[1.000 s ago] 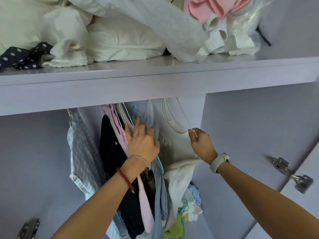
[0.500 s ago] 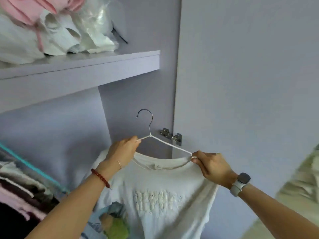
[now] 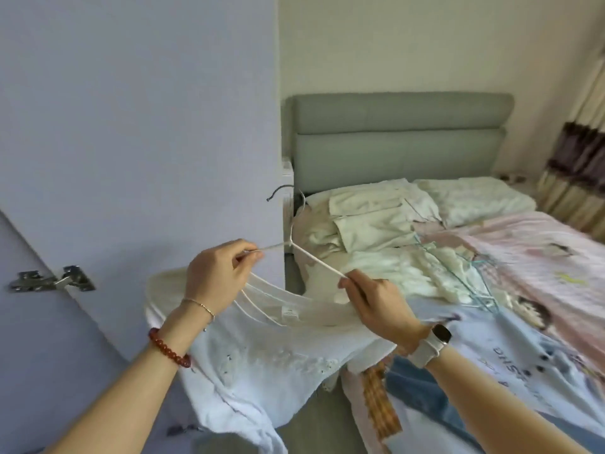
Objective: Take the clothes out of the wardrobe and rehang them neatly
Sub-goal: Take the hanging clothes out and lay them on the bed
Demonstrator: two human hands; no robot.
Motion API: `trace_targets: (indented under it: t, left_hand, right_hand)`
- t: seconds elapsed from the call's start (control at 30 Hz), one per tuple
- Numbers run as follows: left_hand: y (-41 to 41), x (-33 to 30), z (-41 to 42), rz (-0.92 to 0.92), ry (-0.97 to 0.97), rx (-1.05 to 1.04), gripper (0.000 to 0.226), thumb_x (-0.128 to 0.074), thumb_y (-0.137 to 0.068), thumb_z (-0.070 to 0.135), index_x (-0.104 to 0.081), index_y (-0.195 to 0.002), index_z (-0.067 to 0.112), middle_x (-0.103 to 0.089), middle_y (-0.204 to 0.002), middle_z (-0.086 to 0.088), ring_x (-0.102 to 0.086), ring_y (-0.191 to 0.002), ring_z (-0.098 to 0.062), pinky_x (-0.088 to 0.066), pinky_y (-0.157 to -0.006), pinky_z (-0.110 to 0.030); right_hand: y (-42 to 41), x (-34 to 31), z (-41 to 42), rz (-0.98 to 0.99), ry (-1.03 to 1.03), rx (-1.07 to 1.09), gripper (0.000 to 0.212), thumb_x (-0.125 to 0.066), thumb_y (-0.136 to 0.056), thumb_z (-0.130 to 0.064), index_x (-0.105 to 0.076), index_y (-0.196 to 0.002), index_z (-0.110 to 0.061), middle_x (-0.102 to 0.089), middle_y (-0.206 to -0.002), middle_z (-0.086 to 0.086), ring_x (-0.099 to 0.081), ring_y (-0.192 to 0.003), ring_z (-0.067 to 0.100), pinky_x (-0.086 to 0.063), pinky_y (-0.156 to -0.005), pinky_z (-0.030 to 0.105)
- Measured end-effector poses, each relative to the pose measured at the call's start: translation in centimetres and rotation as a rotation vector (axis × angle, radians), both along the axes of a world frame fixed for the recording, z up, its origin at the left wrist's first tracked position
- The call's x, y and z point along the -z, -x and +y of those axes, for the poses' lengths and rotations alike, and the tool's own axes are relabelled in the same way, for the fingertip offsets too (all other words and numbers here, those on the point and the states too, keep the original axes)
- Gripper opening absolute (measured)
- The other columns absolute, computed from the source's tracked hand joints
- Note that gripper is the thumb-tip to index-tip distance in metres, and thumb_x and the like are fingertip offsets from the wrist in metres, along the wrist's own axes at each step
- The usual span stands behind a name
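Observation:
A white wire hanger (image 3: 314, 258) with a grey hook carries a white T-shirt (image 3: 262, 358) with pale raised lettering on its chest. My left hand (image 3: 219, 273) pinches the hanger's left arm, and my right hand (image 3: 376, 301) pinches its right arm. The hanger is tilted flat with its hook pointing away from me, and the shirt drapes below my wrists, over the edge of the bed (image 3: 540, 322). The wardrobe's inside is out of view.
The lilac wardrobe door (image 3: 137, 126) stands open on the left, a metal hinge (image 3: 52, 280) on it. A grey headboard (image 3: 399, 142), cream pillows (image 3: 376, 221) and several clothes with a teal hanger (image 3: 474, 276) lie on the bed. Curtains (image 3: 582, 178) hang at the right.
I have turned from the wardrobe to the bed. The hanger with the white shirt came off the rail and now tilts flat over the bed edge, still held by both hands.

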State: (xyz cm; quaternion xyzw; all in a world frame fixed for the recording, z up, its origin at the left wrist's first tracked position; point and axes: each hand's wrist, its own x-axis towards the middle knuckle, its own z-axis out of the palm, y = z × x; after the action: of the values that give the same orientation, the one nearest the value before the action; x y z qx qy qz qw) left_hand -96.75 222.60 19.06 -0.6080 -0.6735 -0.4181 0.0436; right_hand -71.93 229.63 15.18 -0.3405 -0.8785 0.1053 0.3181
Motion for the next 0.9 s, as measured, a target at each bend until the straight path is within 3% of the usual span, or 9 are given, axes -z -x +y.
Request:
trace_targets:
  t: [0.1,0.2,0.3,0.4,0.57,0.67,0.73,0.8,0.9]
  left_hand:
    - [-3.9,-0.1,3.6,-0.005,-0.073,0.127,0.029,-0.057,-0.079,0.038,-0.072,-0.077,0.012,-0.069,-0.070,0.000,-0.055,-0.068,-0.009,-0.037,-0.054,-0.019]
    - [-8.1,-0.1,6.9,0.007,-0.093,0.222,0.038,-0.050,-0.079,0.045,-0.073,-0.078,0.015,-0.070,-0.071,0.001,-0.060,-0.060,-0.013,-0.042,-0.053,-0.024]
    - [-12.7,-0.5,9.7,0.023,-0.116,0.288,0.024,-0.060,-0.079,0.032,-0.073,-0.077,0.013,-0.070,-0.070,0.000,-0.059,-0.057,-0.014,-0.040,-0.053,-0.019]
    - [-17.3,-1.1,13.0,-0.010,-0.102,0.348,0.021,-0.061,-0.078,0.031,-0.072,-0.077,0.013,-0.070,-0.072,0.001,-0.057,-0.060,-0.014,-0.036,-0.057,-0.018]
    - [-27.7,-1.8,20.0,-0.007,-0.052,0.479,0.022,-0.069,-0.079,0.034,-0.071,-0.076,0.012,-0.069,-0.076,-0.001,-0.060,-0.070,-0.021,-0.036,-0.060,-0.022]
    - [-36.2,-1.1,25.0,0.039,-0.011,0.584,0.019,-0.073,-0.077,0.030,-0.070,-0.071,0.012,-0.068,-0.074,-0.004,-0.061,-0.070,-0.024,-0.034,-0.063,-0.024]
    - [-42.0,0.8,28.3,0.101,-0.018,0.682,0.012,-0.069,-0.076,0.024,-0.070,-0.072,0.012,-0.068,-0.072,-0.005,-0.063,-0.069,-0.026,-0.040,-0.066,-0.028]
    - [-47.1,3.9,31.0,0.183,0.054,0.757,0.018,-0.061,-0.080,0.018,-0.070,-0.094,0.013,-0.069,-0.092,-0.008,-0.063,-0.087,-0.031,-0.044,-0.077,-0.036]
    - [-52.5,10.2,32.9,0.301,0.337,0.822,0.043,-0.052,-0.090,0.026,-0.048,-0.132,0.020,-0.050,-0.131,-0.004,-0.046,-0.118,-0.028,-0.032,-0.096,-0.036]
  right_hand:
    - [-4.1,-1.0,0.1,0.078,0.046,0.135,0.031,-0.038,-0.092,-0.034,-0.062,-0.093,-0.014,-0.037,-0.041,-0.016,-0.045,-0.041,0.004,-0.027,-0.044,0.017]
    - [-8.6,-1.5,0.5,0.131,0.108,0.306,0.030,-0.040,-0.088,-0.031,-0.065,-0.089,-0.015,-0.040,-0.040,-0.011,-0.045,-0.042,-0.002,-0.029,-0.046,0.015]
    - [-12.7,-1.8,1.0,0.137,0.160,0.436,0.025,-0.043,-0.092,-0.029,-0.065,-0.089,-0.016,-0.056,-0.049,-0.003,-0.045,-0.042,0.001,-0.029,-0.049,0.020]
    - [-16.7,-2.1,2.0,0.171,0.186,0.552,0.017,-0.049,-0.094,-0.017,-0.065,-0.089,-0.015,-0.056,-0.050,-0.018,-0.050,-0.048,0.000,-0.029,-0.048,0.016]
    - [-25.2,-1.8,4.7,0.277,0.219,0.757,0.018,-0.050,-0.092,-0.013,-0.066,-0.083,-0.015,-0.052,-0.047,-0.017,-0.047,-0.048,0.001,-0.030,-0.052,0.027]
    - [-32.4,-0.6,6.6,0.325,0.248,0.911,0.020,-0.050,-0.091,-0.013,-0.066,-0.079,-0.016,-0.059,-0.058,-0.007,-0.051,-0.058,0.011,-0.039,-0.061,0.035]
    - [-37.3,1.2,8.0,0.337,0.277,1.029,0.020,-0.049,-0.091,-0.012,-0.065,-0.078,-0.017,-0.055,-0.058,-0.002,-0.047,-0.057,0.016,-0.036,-0.059,0.033]
    - [-42.0,4.0,9.5,0.323,0.315,1.145,0.019,-0.049,-0.091,-0.011,-0.066,-0.083,-0.014,-0.055,-0.061,0.002,-0.046,-0.059,0.021,-0.034,-0.059,0.033]
    - [-47.5,9.7,11.7,0.294,0.374,1.293,0.017,-0.049,-0.091,-0.012,-0.066,-0.091,-0.010,-0.066,-0.079,0.015,-0.057,-0.078,0.034,-0.040,-0.067,0.037]
